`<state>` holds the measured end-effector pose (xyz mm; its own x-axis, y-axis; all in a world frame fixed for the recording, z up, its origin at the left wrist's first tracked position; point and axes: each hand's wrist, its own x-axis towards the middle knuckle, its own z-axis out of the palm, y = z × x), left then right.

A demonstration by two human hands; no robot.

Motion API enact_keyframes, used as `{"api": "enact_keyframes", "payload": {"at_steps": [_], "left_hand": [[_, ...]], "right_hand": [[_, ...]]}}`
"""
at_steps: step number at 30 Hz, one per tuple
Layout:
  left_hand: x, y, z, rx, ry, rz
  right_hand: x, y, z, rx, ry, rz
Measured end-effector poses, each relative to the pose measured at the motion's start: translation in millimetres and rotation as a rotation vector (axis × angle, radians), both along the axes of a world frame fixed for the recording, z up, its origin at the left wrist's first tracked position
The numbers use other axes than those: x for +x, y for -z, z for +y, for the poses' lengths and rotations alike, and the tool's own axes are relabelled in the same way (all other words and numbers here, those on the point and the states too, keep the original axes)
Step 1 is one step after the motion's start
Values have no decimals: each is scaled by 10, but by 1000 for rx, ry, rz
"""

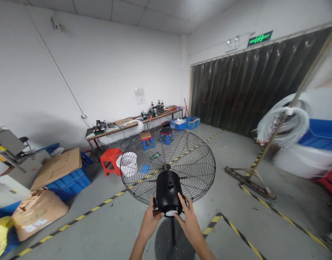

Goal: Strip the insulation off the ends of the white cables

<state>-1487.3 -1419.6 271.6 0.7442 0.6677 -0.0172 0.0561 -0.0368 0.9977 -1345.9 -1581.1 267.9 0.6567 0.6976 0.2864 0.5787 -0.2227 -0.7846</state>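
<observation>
A large black pedestal fan stands right in front of me, its motor housing (169, 191) towards me and its round wire guard (195, 162) beyond. On the housing's left side, my left hand (150, 218) grips the lower edge with thumb and fingers. My right hand (188, 216) holds the right side, its fingers up along the casing and its thumb low near a white label (171, 213). Below, the fan's pole (173, 233) runs down to a round black base (166, 249) on the floor.
Behind the fan are a red stool (111, 160), a white basket (128, 164) and a long workbench (122, 127) with small machines. To the right, a metal stand (252, 169) carries coiled white tubing (286, 124). A blue crate (70, 184) and brown sack (42, 213) sit left.
</observation>
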Motion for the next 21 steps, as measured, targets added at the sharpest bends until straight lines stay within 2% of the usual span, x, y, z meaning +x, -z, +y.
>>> {"api": "enact_keyframes", "payload": {"at_steps": [8, 17, 21], "left_hand": [[-1, -40, -25, -2, -32, 25], [-6, 24, 13, 41, -5, 75], [-136, 136, -21, 36, -23, 196]], "right_hand": [[-1, -43, -44, -14, 0, -30], [-13, -64, -51, -15, 11, -77], [-10, 75, -52, -4, 42, -96]]}}
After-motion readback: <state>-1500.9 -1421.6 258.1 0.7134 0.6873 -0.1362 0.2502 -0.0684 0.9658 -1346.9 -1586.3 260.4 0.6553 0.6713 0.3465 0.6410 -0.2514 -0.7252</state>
